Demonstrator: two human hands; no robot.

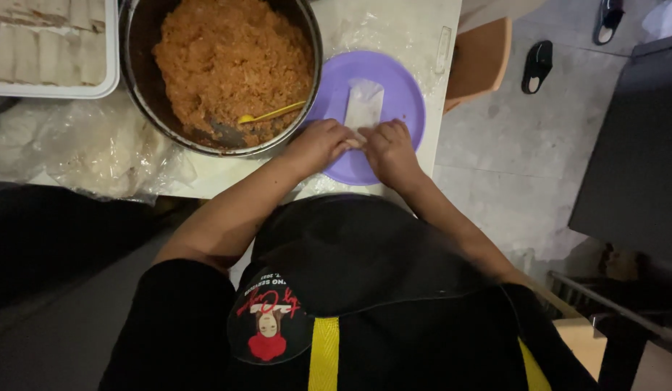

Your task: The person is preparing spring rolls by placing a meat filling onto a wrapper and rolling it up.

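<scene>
A pale, thin wrapper point(364, 105) lies on a round purple plate point(405, 87) at the right end of the table, its long axis running from near to far with a slight lean to the right at the far end. The near end of the wrapper sits under the fingertips of both hands, so the sheet stretches straight away from the person. The left hand point(318, 145) and right hand point(390, 148) meet side by side at that near edge, fingers curled down and pinching the rolled end between them; neither hand is clearly nearer than the other. Just left of the plate stands a large dark pot point(137, 87) of orange-red rice filling point(231, 61), a yellow spoon point(271, 114) resting in it with its handle pointing toward the plate. At the far left, a white tray point(111, 72) holds rows of finished pale rolls point(46, 43). Crumpled clear plastic point(97, 152) covers the near left of the table.
</scene>
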